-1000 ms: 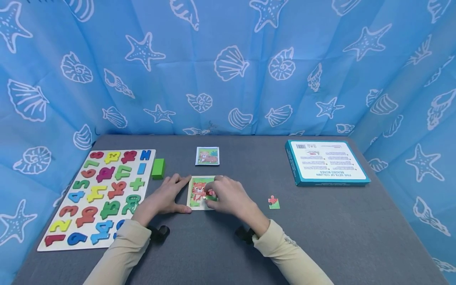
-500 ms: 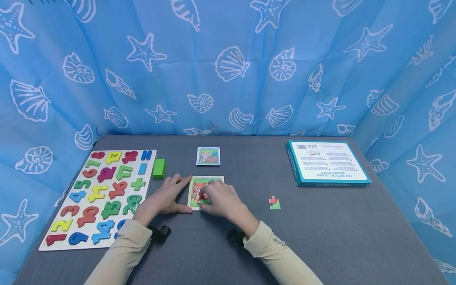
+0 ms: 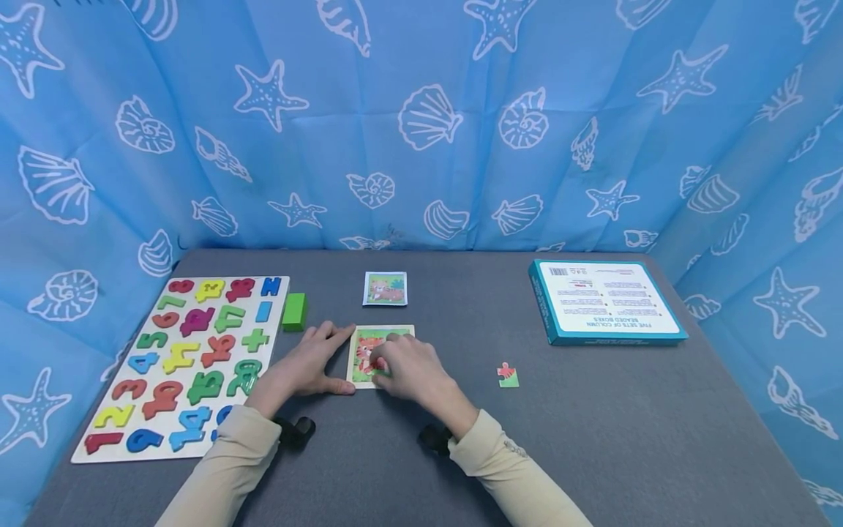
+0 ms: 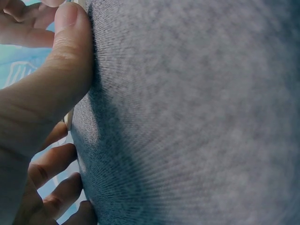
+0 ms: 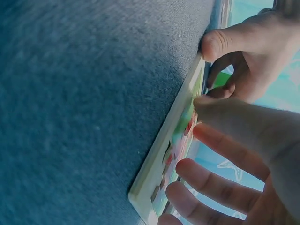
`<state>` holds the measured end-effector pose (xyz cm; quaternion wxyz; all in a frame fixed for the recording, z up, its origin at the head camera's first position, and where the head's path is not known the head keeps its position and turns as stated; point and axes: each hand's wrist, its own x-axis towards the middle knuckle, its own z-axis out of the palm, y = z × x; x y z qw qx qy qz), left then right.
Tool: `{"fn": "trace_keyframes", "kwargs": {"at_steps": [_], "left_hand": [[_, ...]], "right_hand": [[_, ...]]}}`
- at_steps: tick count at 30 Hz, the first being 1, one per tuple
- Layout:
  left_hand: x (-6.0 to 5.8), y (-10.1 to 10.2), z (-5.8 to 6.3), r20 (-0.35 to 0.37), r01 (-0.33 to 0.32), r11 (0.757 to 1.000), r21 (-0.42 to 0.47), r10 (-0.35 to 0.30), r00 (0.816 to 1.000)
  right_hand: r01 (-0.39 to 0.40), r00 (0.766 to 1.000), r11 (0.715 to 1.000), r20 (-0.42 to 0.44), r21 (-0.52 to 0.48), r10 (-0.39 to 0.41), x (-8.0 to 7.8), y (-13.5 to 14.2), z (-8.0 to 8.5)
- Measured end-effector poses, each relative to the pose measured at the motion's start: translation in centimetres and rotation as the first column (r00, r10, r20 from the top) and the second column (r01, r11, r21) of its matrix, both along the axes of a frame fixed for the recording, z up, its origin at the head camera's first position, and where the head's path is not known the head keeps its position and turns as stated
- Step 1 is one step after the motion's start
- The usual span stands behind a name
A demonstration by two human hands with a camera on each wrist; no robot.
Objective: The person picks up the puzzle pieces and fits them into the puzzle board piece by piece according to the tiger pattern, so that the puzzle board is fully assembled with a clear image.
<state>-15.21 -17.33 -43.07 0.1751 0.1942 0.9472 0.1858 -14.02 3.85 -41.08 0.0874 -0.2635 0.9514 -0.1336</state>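
Observation:
A small wooden puzzle board (image 3: 375, 327) with a red tiger on green lies mid-table in the head view. My left hand (image 3: 304, 366) holds its left side, thumb at the near corner and index finger at the far one. My right hand (image 3: 411, 369) is over the board's right half, thumb and index finger pinching a red-and-green puzzle piece (image 5: 190, 125) down at its surface. In the right wrist view the other right fingers hang over the board, hiding part of the picture. A loose puzzle piece (image 3: 507, 376), red and green, lies to the right.
A number board (image 3: 227, 296) with colourful digits lies at left, a green block (image 3: 294, 312) beside it. Behind the puzzle is a small tiger picture card (image 3: 385, 289). A flat teal-and-white box (image 3: 606, 304) sits at back right, before a blue shell-patterned curtain (image 3: 369, 146).
My right hand brought the puzzle piece left and down onto the board, then shifted very slightly. My left hand stayed at the board's left side. The loose piece did not move.

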Motion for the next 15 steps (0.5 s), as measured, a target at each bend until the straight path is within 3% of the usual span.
{"fn": "trace_keyframes", "kwargs": {"at_steps": [15], "left_hand": [[-0.06, 0.07, -0.04, -0.005, 0.004, 1.0, -0.003, -0.004, 1.0]], "right_hand": [[0.0, 1.0, 1.0, -0.031, -0.01, 0.0, 0.49, -0.04, -0.1]]}}
